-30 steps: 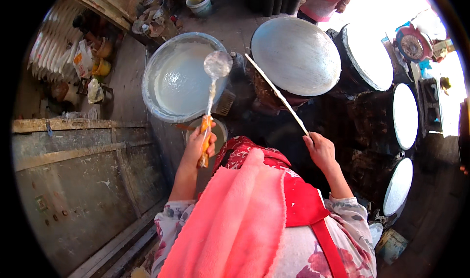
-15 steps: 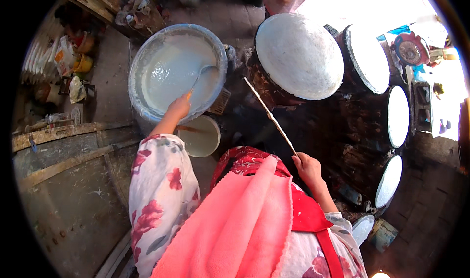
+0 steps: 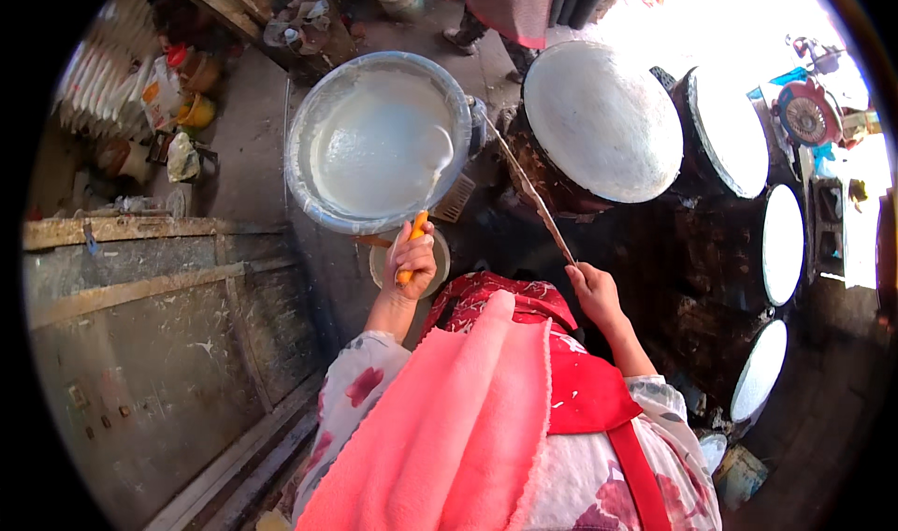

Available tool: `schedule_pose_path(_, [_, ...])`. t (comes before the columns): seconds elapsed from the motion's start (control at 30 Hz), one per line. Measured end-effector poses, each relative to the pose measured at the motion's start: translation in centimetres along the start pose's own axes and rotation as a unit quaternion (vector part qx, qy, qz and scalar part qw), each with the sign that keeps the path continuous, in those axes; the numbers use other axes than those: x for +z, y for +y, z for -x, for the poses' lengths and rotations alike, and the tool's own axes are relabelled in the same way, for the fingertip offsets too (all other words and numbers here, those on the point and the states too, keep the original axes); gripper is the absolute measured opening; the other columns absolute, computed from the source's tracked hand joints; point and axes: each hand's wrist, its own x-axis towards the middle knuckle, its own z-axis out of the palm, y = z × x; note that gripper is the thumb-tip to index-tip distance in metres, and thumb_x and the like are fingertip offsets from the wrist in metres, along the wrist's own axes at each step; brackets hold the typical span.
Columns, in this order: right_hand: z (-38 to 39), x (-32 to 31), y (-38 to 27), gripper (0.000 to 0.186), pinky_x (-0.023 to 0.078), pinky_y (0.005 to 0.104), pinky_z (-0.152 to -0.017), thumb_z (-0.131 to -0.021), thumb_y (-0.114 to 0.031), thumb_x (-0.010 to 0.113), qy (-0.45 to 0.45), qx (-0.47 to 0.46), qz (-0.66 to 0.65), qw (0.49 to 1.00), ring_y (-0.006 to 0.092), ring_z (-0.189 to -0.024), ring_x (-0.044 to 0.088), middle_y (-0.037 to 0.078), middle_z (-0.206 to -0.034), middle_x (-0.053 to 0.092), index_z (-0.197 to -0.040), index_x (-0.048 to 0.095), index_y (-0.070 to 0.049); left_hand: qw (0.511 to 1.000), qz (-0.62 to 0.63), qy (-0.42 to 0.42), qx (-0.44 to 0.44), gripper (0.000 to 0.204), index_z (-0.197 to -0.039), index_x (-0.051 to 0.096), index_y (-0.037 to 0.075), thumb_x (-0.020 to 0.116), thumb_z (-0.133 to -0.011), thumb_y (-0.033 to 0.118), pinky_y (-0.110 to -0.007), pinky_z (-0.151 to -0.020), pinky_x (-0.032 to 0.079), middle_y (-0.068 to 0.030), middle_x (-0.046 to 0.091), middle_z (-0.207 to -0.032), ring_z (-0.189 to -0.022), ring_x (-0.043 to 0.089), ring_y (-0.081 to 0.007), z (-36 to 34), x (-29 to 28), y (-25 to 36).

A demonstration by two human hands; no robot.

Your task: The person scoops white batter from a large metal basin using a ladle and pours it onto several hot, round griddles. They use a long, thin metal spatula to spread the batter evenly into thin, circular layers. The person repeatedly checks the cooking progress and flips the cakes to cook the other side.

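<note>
A wide blue-rimmed tub (image 3: pixel 292 152) holds thin whitish batter-like liquid (image 3: pixel 374 152). My left hand (image 3: pixel 418 264) is closed round the orange handle of a ladle (image 3: pixel 431 189), just past the tub's near rim. The ladle's pale-coated bowl hangs over the right part of the liquid; whether it touches the surface I cannot tell. My right hand (image 3: pixel 597 297) grips the lower end of a long thin stick (image 3: pixel 533 194), crusted white along its length. The stick slants up and left between the tub and a large round pale-topped surface (image 3: pixel 603 119).
More round white tops (image 3: pixel 730 133) on dark drum-like bases curve down my right side. A pale bucket (image 3: pixel 441 261) stands below the tub. At left is a worn board structure (image 3: pixel 140 334). Another person (image 3: pixel 510 7) stands beyond the tub. A red fan (image 3: pixel 807 113) sits far right.
My left hand has drawn back toward me, bringing the ladle from inside the tub to its near rim. The other person's legs have come into view. The whole view has shifted slightly.
</note>
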Motion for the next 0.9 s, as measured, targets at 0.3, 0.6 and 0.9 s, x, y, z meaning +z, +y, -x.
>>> schedule_pose_path(0.3, [-5.6, -1.3, -0.1, 0.040, 0.041, 0.0440, -0.056, -0.092, -0.037, 0.049, 0.014, -0.103, -0.050, 0.993, 0.0412, -0.065, 0.054, 0.022, -0.065, 0.053, -0.074, 0.054, -0.002, 0.963, -0.185, -0.195, 0.032, 0.036, -0.112, 0.039, 0.001, 0.033, -0.100, 0.033, -0.022, -0.035, 0.041, -0.0007, 0.041, -0.052, -0.035, 0.045, -0.0084, 4.3, 13.8, -8.9])
schedule_pose_path(0.6, [-7.3, -2.8, 2.1, 0.038, 0.041, 0.0431, -0.056, -0.091, -0.035, 0.049, -0.010, -0.139, -0.067, 0.988, 0.0399, -0.063, 0.055, 0.021, -0.063, 0.053, -0.076, 0.056, -0.001, 0.932, -0.242, -0.118, 0.245, 0.037, -0.109, 0.044, -0.005, 0.040, -0.098, 0.030, -0.021, -0.038, 0.036, 0.0014, 0.038, -0.058, -0.040, 0.039, -0.0068, 2.8, 5.3, -1.4])
schedule_pose_path(0.9, [-6.6, -4.1, 5.2, 0.037, 0.040, 0.0332, -0.049, -0.092, -0.033, 0.050, -0.040, -0.066, -0.132, 0.988, 0.0174, -0.051, 0.052, 0.009, -0.053, 0.052, -0.076, 0.058, 0.000, 0.471, -0.653, 0.354, 0.475, 0.030, -0.099, 0.043, 0.006, 0.047, -0.094, 0.036, -0.027, -0.033, 0.035, -0.0020, 0.042, -0.054, -0.036, 0.040, -0.0122, 1.0, 1.0, 1.4])
